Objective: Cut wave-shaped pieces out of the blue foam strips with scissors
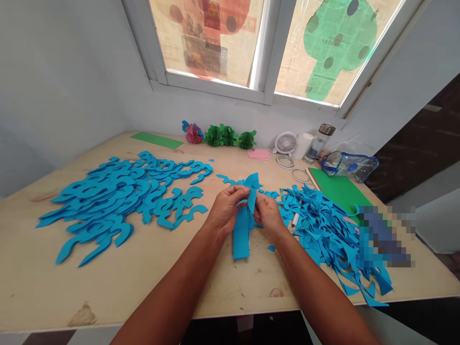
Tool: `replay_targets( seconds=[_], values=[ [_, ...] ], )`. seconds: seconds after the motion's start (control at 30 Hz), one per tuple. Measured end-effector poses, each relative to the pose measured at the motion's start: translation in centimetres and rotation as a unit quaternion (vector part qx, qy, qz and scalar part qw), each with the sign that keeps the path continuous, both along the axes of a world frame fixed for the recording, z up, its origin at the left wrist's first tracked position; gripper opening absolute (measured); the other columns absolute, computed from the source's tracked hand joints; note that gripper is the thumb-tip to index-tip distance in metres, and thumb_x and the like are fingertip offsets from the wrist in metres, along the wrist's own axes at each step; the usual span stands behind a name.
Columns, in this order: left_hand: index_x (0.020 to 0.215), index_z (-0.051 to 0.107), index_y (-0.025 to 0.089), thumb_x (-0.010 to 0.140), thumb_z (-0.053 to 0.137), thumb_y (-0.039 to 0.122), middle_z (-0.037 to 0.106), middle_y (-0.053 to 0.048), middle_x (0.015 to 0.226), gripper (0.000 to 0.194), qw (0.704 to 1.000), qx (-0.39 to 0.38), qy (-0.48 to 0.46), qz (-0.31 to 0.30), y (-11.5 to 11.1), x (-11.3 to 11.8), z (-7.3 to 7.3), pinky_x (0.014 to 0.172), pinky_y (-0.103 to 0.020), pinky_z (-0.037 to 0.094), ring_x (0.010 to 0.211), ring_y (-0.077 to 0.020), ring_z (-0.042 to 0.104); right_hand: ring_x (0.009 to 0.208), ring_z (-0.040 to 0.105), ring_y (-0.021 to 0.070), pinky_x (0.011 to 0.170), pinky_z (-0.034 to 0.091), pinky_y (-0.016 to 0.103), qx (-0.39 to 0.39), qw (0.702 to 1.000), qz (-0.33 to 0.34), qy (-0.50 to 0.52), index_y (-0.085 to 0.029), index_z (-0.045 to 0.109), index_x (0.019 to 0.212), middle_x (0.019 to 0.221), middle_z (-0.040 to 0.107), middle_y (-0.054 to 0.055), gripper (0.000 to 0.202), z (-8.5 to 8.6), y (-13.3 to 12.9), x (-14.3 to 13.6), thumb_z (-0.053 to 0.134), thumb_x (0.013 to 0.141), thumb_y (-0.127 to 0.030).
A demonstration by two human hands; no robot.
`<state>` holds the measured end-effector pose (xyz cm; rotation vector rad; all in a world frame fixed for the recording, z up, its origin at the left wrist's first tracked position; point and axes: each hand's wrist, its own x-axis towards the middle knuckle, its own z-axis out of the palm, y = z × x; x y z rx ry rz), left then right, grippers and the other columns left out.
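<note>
Over the middle of the table, my left hand (pixel 227 209) pinches a folded piece of blue paper (pixel 252 191) between thumb and fingers. My right hand (pixel 269 216) grips the same piece from its other side, its fingers partly hidden. Below them a straight blue paper strip (pixel 241 237) points toward me; whether it touches my fingers I cannot tell. Blue wavy cut-outs (pixel 118 187) lie in a wide overlapping pile to the left. To the right, beside my right hand, is a heap of blue paper scraps (pixel 316 225) with a white marker (pixel 295 220) among them.
Along the wall stand green paper figures (pixel 227 135), a pink and blue one (pixel 194 132), a small fan (pixel 286 143) and a glass bottle (pixel 319 143). A clear pouch (pixel 350 165) and green sheets (pixel 338 189) lie at the right. A green strip (pixel 156 140) is at back left.
</note>
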<state>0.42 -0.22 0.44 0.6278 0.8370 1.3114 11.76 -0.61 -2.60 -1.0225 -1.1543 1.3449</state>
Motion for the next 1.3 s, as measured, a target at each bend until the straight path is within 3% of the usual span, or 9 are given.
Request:
replay_targets(
  seconds=[0.97,1.3],
  values=[
    [0.057,0.061,0.017,0.05,0.082,0.026,0.055,0.003,0.06,0.025,1.0,0.009,0.01,-0.005,0.17,0.17,-0.53,0.064,-0.026,0.041,0.063,-0.0116,0.05,0.037,0.017,0.005,0.038,0.01,0.023,-0.007,1.0,0.005,0.004,-0.022,0.04,0.061,0.04,0.028,-0.01,0.06,0.47,-0.2,0.07,0.061,0.066,-0.078],
    [0.063,0.065,0.018,0.051,0.082,0.032,0.061,0.0,0.065,0.025,0.997,0.013,0.067,0.035,0.59,-0.36,-0.63,0.065,-0.028,0.039,0.066,-0.0151,0.054,0.038,0.018,0.0059,0.039,0.01,0.023,-0.014,1.0,0.019,-0.02,-0.022,0.037,0.057,0.04,0.027,-0.01,0.058,0.61,-0.18,0.03,0.057,0.073,-0.074]
  ],
)
